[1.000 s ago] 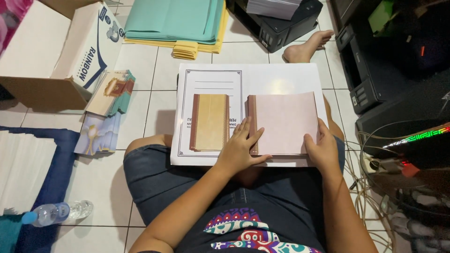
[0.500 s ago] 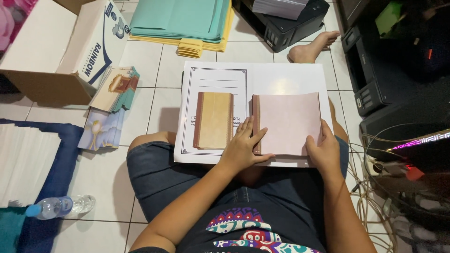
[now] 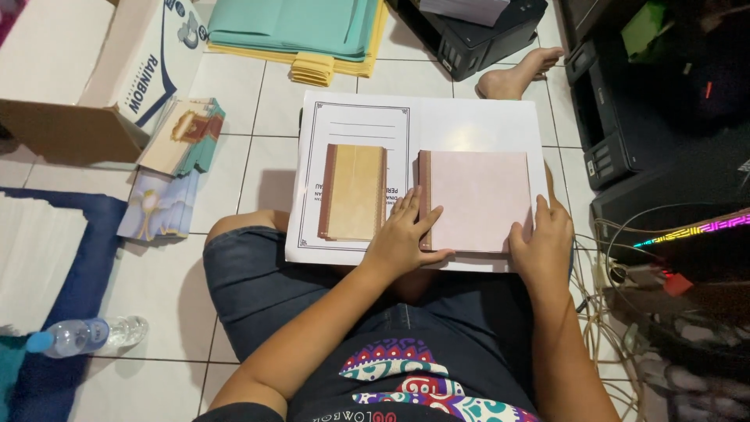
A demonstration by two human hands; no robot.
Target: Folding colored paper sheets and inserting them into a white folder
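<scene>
On my lap, a large white printed sheet (image 3: 476, 129) serves as the work surface, resting across my knees. At about nine o'clock on it lies a tan booklet (image 3: 354, 191) with a brown spine strip, flat and untouched. Just right of it, my left hand (image 3: 405, 241) lies spread and flat, fingers pressing down on the brown spine edge of the pink booklet (image 3: 478, 199); nothing is pinched, only held down. The pink booklet sits at the sheet's three o'clock, square to the tan one, a narrow gap between them. At its lower right corner, my right hand (image 3: 541, 242) rests open, fingertips on the cover near the free edge.

Judgement: thin card cover, light, somewhat stiff but bendable; likely to slide on the smooth sheet unless pinned. Best hold looks to be the bound spine or a corner, with a flat palm to avoid creasing.
</scene>
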